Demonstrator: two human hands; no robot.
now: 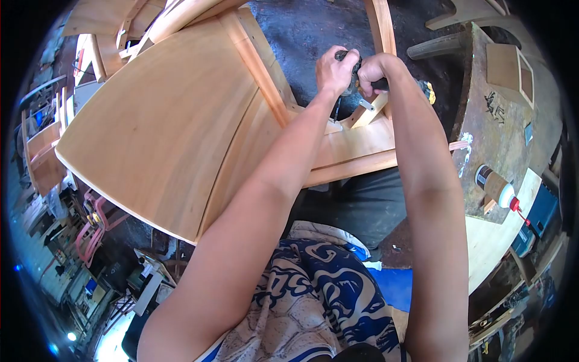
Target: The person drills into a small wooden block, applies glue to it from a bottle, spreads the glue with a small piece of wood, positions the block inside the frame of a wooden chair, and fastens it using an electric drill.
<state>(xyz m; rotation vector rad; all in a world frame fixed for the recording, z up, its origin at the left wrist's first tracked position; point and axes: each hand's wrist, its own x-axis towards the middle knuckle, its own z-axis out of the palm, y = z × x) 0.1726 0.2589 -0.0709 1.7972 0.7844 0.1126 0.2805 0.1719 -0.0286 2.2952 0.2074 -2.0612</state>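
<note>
A light wooden chair (163, 120) lies tilted in front of me, its curved seat panel facing up and its frame rails toward the far side. Both my hands meet at a small wooden corner block (369, 110) set in the frame's inner corner. My left hand (335, 69) and my right hand (375, 67) are both wrapped around a dark-handled power tool (353, 63), its tip pointing down at the block. A yellow part of the tool (429, 90) shows past my right wrist. Most of the tool is hidden by my fingers.
A worn workbench (506, 139) stands at the right with a glue bottle (500, 190), loose screws (496, 108) and a small wooden frame piece (509, 69). More wooden chair parts (102, 36) are stacked at the upper left. Dark floor lies beyond the chair.
</note>
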